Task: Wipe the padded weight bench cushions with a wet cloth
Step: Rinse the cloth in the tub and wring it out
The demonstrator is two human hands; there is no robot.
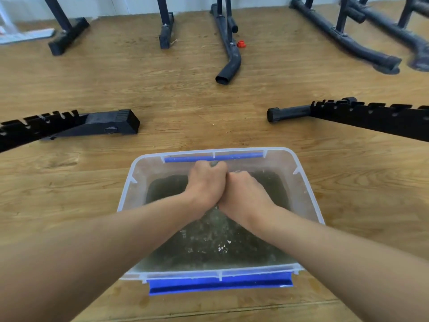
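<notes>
A clear plastic tub (130,182) with blue handles stands on the wooden floor, holding murky water (216,247). My left hand (205,182) and my right hand (246,194) are fists pressed together above the water. Both grip a wet grey cloth (214,164), of which only a small bit shows between the knuckles. No bench cushion is in view.
Black bench frame rails lie on the floor at left (69,125) and right (359,115) of the tub. Further back stand several black equipment legs (228,47) and a small red part (241,44). A white wall base runs along the far edge.
</notes>
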